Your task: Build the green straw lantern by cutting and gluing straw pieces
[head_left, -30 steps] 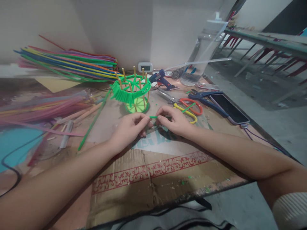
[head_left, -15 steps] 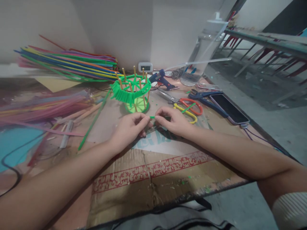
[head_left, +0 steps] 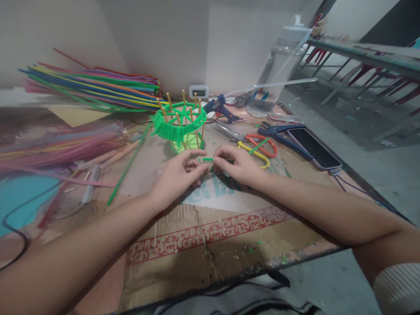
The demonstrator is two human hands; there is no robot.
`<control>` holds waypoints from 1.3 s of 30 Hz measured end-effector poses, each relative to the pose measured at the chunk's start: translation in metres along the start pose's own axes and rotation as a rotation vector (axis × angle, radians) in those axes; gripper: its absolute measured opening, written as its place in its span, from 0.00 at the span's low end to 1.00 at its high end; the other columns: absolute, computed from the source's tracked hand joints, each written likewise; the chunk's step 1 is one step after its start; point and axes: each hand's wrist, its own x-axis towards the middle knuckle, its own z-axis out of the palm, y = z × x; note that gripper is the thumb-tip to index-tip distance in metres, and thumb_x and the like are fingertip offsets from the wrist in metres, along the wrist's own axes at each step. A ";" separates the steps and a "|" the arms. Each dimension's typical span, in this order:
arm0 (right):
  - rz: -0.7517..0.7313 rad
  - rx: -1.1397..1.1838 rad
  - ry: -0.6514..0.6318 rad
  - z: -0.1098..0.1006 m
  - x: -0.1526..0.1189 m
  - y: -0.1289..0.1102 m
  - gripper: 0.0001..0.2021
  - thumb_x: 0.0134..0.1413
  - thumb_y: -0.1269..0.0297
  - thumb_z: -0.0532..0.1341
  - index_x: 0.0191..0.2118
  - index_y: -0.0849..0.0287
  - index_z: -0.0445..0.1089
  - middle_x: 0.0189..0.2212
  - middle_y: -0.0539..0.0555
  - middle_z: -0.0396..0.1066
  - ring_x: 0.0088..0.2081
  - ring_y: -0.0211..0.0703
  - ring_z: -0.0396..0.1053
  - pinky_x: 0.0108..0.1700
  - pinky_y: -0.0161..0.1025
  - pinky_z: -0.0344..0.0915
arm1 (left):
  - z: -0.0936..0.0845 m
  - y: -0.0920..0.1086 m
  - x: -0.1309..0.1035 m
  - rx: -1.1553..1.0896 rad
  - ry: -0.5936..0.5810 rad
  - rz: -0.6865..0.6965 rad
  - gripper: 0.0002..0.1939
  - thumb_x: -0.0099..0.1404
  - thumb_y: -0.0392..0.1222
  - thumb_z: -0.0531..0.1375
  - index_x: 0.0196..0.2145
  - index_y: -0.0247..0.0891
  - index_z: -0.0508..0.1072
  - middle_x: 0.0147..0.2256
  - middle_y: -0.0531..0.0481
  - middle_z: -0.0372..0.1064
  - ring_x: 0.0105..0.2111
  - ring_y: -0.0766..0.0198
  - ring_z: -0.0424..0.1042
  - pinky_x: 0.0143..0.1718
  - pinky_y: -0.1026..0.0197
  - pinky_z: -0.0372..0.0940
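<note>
My right hand (head_left: pixel 234 164) pinches one end of a short green stem piece (head_left: pixel 206 159) between thumb and fingertips. Just left of it, my left hand (head_left: pixel 185 170) has its index finger lifted apart from the thumb, and it does not grip the stem. Behind my hands stands a round green structure (head_left: pixel 179 131) with upright wooden sticks and a fringe of green stems round its upper ring. Scissors (head_left: pixel 257 153) with red and yellow handles lie beyond my right hand, a green strip across them.
Coloured stems (head_left: pixel 98 89) are heaped at the back left, with plastic-wrapped ones in front. A blue glue gun (head_left: pixel 221 109), pliers (head_left: pixel 285 138), a phone (head_left: pixel 314 148) and a clear bottle (head_left: pixel 275 65) are towards the right. A long green stem (head_left: pixel 129 166) lies left.
My left index finger and thumb have parted and let go of the green piece's left end. My right hand still holds it and has barely moved.
</note>
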 end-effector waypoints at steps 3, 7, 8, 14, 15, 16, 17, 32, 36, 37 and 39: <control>0.002 0.013 0.003 0.000 0.000 -0.001 0.06 0.59 0.64 0.57 0.31 0.58 0.66 0.25 0.50 0.72 0.28 0.39 0.68 0.34 0.37 0.64 | 0.000 -0.001 0.000 -0.038 0.002 0.001 0.19 0.63 0.47 0.64 0.49 0.40 0.67 0.31 0.52 0.75 0.21 0.70 0.71 0.22 0.69 0.65; -0.032 -0.018 0.024 0.000 0.000 -0.001 0.06 0.59 0.64 0.57 0.31 0.58 0.66 0.25 0.50 0.72 0.29 0.39 0.68 0.35 0.37 0.63 | -0.001 -0.001 0.000 -0.041 -0.003 -0.009 0.17 0.64 0.47 0.64 0.46 0.40 0.67 0.32 0.51 0.75 0.20 0.71 0.71 0.22 0.70 0.64; -0.040 -0.026 0.028 -0.001 0.000 -0.001 0.07 0.59 0.64 0.58 0.31 0.58 0.66 0.25 0.50 0.72 0.29 0.39 0.69 0.35 0.37 0.63 | -0.001 -0.001 0.000 -0.038 -0.004 -0.013 0.16 0.64 0.48 0.64 0.46 0.39 0.68 0.33 0.51 0.76 0.20 0.71 0.71 0.21 0.69 0.64; -0.055 -0.090 0.055 -0.001 0.000 -0.001 0.07 0.60 0.63 0.58 0.32 0.59 0.68 0.25 0.50 0.72 0.29 0.39 0.69 0.34 0.37 0.61 | -0.001 0.000 0.003 0.006 0.022 -0.002 0.13 0.64 0.47 0.63 0.41 0.37 0.71 0.30 0.51 0.75 0.20 0.70 0.70 0.21 0.68 0.64; -0.054 -0.101 0.064 -0.001 0.000 -0.001 0.07 0.60 0.63 0.58 0.32 0.59 0.68 0.25 0.50 0.72 0.29 0.39 0.68 0.34 0.36 0.61 | -0.001 0.000 0.003 0.008 0.024 -0.004 0.13 0.63 0.47 0.63 0.41 0.37 0.71 0.29 0.51 0.75 0.20 0.70 0.70 0.21 0.68 0.64; -0.051 -0.107 0.073 0.000 0.000 -0.001 0.08 0.60 0.63 0.58 0.32 0.59 0.68 0.25 0.50 0.72 0.29 0.39 0.68 0.34 0.36 0.61 | -0.001 0.000 0.003 0.007 0.023 -0.006 0.12 0.63 0.47 0.63 0.40 0.37 0.71 0.28 0.52 0.74 0.20 0.70 0.70 0.21 0.68 0.64; -0.047 -0.111 0.078 0.000 0.000 -0.001 0.08 0.60 0.62 0.58 0.32 0.59 0.68 0.25 0.50 0.72 0.29 0.39 0.68 0.34 0.36 0.61 | -0.001 0.000 0.003 0.004 0.019 -0.009 0.12 0.63 0.47 0.63 0.40 0.37 0.71 0.27 0.52 0.74 0.20 0.69 0.70 0.21 0.68 0.64; -0.062 -0.128 0.070 0.000 0.000 -0.001 0.07 0.60 0.63 0.58 0.31 0.58 0.68 0.25 0.50 0.72 0.29 0.39 0.68 0.34 0.37 0.61 | -0.001 0.000 0.004 -0.028 0.006 -0.043 0.14 0.62 0.48 0.64 0.39 0.36 0.71 0.32 0.49 0.76 0.21 0.70 0.70 0.21 0.68 0.64; -0.078 -0.126 0.073 0.001 0.000 0.000 0.07 0.60 0.63 0.59 0.31 0.59 0.68 0.25 0.50 0.72 0.28 0.39 0.68 0.34 0.36 0.61 | -0.001 -0.001 0.004 -0.035 0.001 -0.047 0.14 0.62 0.48 0.64 0.39 0.36 0.70 0.32 0.49 0.76 0.21 0.70 0.70 0.21 0.68 0.64; -0.077 -0.126 0.072 0.001 0.000 0.000 0.07 0.60 0.63 0.59 0.31 0.59 0.68 0.25 0.50 0.72 0.29 0.39 0.69 0.34 0.36 0.61 | -0.001 -0.001 0.004 -0.037 0.001 -0.050 0.14 0.62 0.48 0.64 0.39 0.36 0.70 0.32 0.49 0.76 0.21 0.70 0.70 0.20 0.68 0.64; -0.073 -0.131 0.070 0.001 0.000 0.000 0.07 0.60 0.63 0.58 0.32 0.59 0.68 0.25 0.50 0.72 0.29 0.39 0.69 0.34 0.36 0.60 | -0.001 0.000 0.004 -0.041 0.007 -0.056 0.14 0.62 0.48 0.64 0.39 0.36 0.70 0.32 0.49 0.76 0.20 0.71 0.69 0.20 0.69 0.63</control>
